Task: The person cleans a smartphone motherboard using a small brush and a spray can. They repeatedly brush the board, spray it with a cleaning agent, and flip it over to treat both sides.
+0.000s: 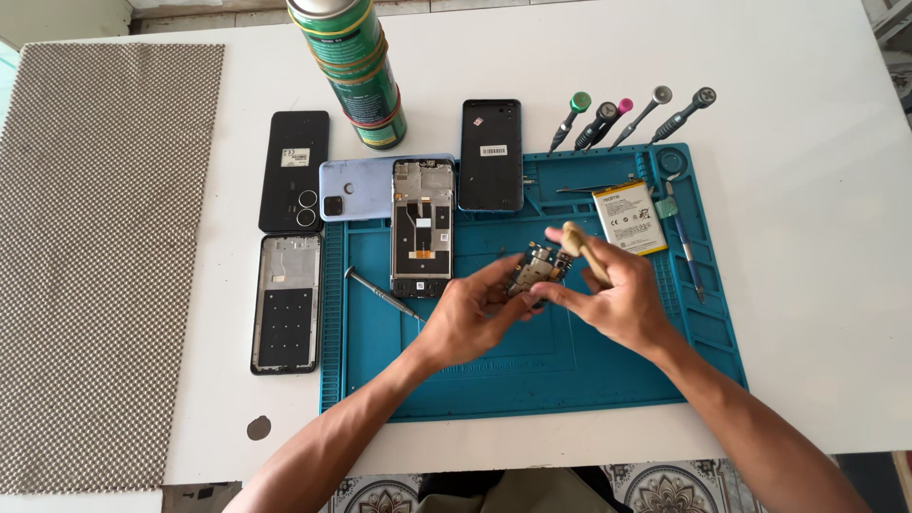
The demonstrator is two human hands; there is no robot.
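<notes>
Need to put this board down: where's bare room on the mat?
Free: the blue silicone mat's near strip below both hands, and its left part beside the loose grey screwdriver. Crowded: the top edge around the open phone frame and yellow-labelled battery.

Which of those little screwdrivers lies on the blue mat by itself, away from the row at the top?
The grey-handled screwdriver lying left of the left hand; the others sit together along the mat's top edge.

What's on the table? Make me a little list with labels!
Left hand: left hand holds a small circuit board
Right hand: right hand holds a pale brush against the board
Under the hands: blue work mat
On the mat: opened phone frame, battery, loose screwdriver
Behind the mat: row of screwdrivers, green spray can
Left side: grey mesh mat
</notes>
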